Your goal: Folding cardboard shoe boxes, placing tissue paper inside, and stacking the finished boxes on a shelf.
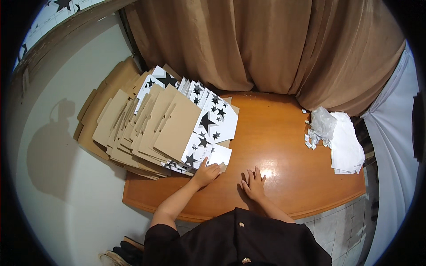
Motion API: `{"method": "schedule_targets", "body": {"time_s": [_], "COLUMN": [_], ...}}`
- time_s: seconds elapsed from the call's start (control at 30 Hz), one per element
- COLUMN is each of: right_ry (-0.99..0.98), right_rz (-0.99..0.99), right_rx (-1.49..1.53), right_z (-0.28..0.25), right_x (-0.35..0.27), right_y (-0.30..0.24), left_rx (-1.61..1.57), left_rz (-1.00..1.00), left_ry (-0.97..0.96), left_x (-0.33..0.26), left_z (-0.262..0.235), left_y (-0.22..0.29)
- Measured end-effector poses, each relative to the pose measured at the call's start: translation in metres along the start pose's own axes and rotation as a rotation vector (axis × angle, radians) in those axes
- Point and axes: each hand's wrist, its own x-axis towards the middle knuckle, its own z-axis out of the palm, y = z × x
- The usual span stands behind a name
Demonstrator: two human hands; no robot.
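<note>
Hands first: our right hand (pixel 254 182) lies flat on the bare wooden table (pixel 284 146), fingers together and stretched out, gripping nothing. Our left hand (pixel 206 174), just beside it, rests its fingertips on the near edge of the white star-printed cardboard sheet (pixel 217 156) at the bottom of the fanned stack of flat boxes (pixel 155 128); fingers loosely curled, no full grasp visible. The stack spreads up and away to the left of that hand, overhanging the table edge. Well off to the right of our right hand: white paper sheets (pixel 348 146) with a crumpled plastic bag (pixel 323 123). Beyond everything, a brown curtain (pixel 266 44).
</note>
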Motion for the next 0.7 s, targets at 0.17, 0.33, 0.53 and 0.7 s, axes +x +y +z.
{"method": "schedule_targets", "body": {"time_s": [0.17,0.33,0.53,0.7], "right_ry": [0.213,0.511,0.505,0.539], "right_rz": [0.063,0.176,0.544,0.542], "right_rx": [0.217,0.677,1.321,1.650], "right_z": [-0.010,-0.022,-0.060,-0.085], "right_x": [0.008,0.018,0.027,0.030], "right_y": [0.005,0.016,0.048,0.066], "left_rx": [-0.074,-0.148,-0.222,-0.398], "left_rz": [-0.195,-0.426,-0.521,-0.622], "left_ry": [0.389,0.801,1.060,1.154], "left_x": [0.042,0.054,0.065,0.065], "left_z": [-0.047,-0.093,-0.139,-0.149], "left_y": [0.018,0.030,0.045,0.054]}}
